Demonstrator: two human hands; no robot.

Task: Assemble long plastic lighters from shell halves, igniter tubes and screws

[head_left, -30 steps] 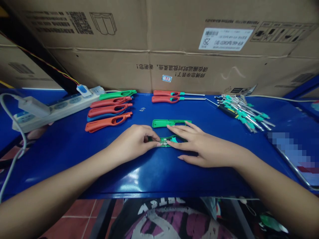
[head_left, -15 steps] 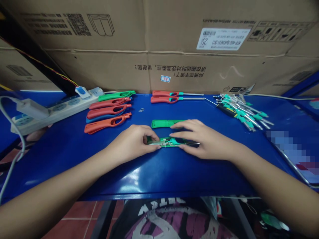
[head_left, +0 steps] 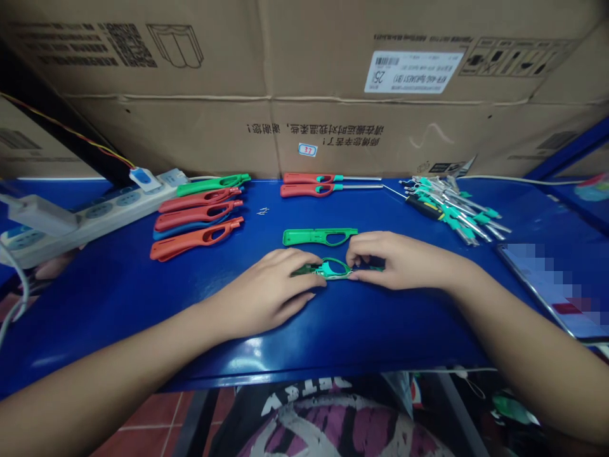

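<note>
The left hand (head_left: pixel 273 289) holds the open green lighter shell (head_left: pixel 339 259) at its two o'clock; the right hand (head_left: pixel 404 260) narrows at the nose, grip unclear. Ideally, press the turquoise trigger (head_left: pixel 330 270) flat, the wire (head_left: pixel 339 278) inside.

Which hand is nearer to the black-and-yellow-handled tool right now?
Right. The right hand is at the right end of the green casing, on the person's side of the tool; the left hand is at the casing's left end, farther from it.
</note>
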